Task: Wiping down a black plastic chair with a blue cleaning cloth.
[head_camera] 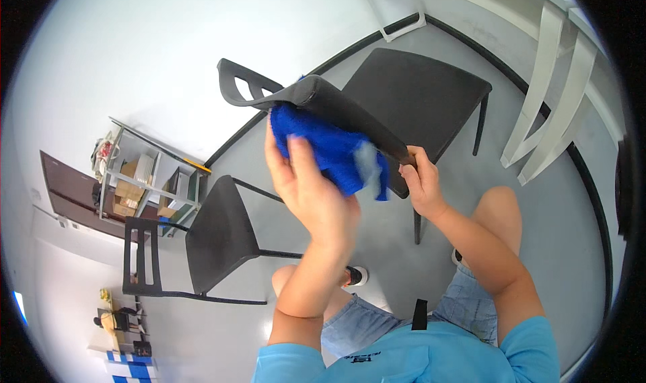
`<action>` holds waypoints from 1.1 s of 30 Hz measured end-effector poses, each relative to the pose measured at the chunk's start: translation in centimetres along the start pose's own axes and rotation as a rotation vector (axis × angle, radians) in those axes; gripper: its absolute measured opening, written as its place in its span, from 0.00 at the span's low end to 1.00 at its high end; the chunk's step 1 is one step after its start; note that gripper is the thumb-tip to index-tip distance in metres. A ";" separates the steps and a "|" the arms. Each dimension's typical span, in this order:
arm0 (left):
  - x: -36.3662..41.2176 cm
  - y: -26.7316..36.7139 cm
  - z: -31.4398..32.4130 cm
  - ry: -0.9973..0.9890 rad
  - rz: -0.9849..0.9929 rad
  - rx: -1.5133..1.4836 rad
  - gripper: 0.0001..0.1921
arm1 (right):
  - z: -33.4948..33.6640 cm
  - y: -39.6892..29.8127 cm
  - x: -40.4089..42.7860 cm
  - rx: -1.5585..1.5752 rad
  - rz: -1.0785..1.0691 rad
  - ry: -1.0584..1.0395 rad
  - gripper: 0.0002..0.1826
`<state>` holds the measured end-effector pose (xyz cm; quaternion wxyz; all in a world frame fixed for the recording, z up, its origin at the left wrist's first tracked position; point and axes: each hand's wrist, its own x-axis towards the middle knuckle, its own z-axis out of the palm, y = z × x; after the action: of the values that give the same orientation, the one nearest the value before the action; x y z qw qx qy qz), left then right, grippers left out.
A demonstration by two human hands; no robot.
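Note:
My left hand (318,201) holds a bunched blue cloth (323,140) against a dark chair (348,110), which is tilted and seen nearly edge-on. The cloth's loose end hangs to the right and is blurred, with a pale patch on it. My right hand (424,181) grips the lower right end of this chair, thumb on the near side. Its slotted backrest (234,82) sticks out at the upper left. Behind it is a flat black chair seat (419,90), partly covered by the tilted chair.
Another black chair (222,236) stands to the left. White table legs (535,95) rise at the right. A metal shelf (151,181) with cardboard boxes is by the white wall (151,55). Far at the lower left, a person (108,322) sits at a desk. The floor (545,241) is grey.

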<state>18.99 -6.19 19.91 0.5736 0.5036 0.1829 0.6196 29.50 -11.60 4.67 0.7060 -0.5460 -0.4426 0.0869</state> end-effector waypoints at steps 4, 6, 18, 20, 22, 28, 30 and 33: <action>-1.3 -0.3 -0.4 -0.134 0.119 -0.023 0.18 | 0.5 0.0 0.0 0.018 0.036 -0.004 0.14; -2.2 -0.6 -1.0 -0.183 0.160 0.088 0.19 | 0.1 0.3 0.0 0.030 0.049 -0.031 0.13; 10.1 2.1 -5.3 -0.455 0.840 0.675 0.14 | -0.3 0.0 0.0 0.077 0.066 -0.087 0.16; 12.1 2.1 -5.7 -0.524 0.890 0.749 0.15 | -0.2 -0.2 0.0 0.062 0.057 -0.119 0.16; 14.1 2.7 -6.5 -0.550 0.675 0.794 0.17 | -0.1 -0.2 0.0 0.061 0.072 -0.114 0.16; 23.6 1.7 -8.9 -0.587 0.249 0.922 0.17 | -0.4 -0.7 -0.1 0.072 0.130 -0.120 0.18; 26.2 1.7 -8.7 -0.590 0.195 0.887 0.19 | -0.1 -0.7 -0.2 0.059 0.144 -0.117 0.18; 28.0 1.4 -7.7 -0.521 -0.001 0.853 0.20 | -0.1 -0.2 -0.3 0.014 0.134 -0.108 0.18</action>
<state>16.41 21.21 29.37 0.3437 0.8311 0.2711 0.3430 29.33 -11.96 4.72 0.6774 -0.5641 -0.4419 0.1665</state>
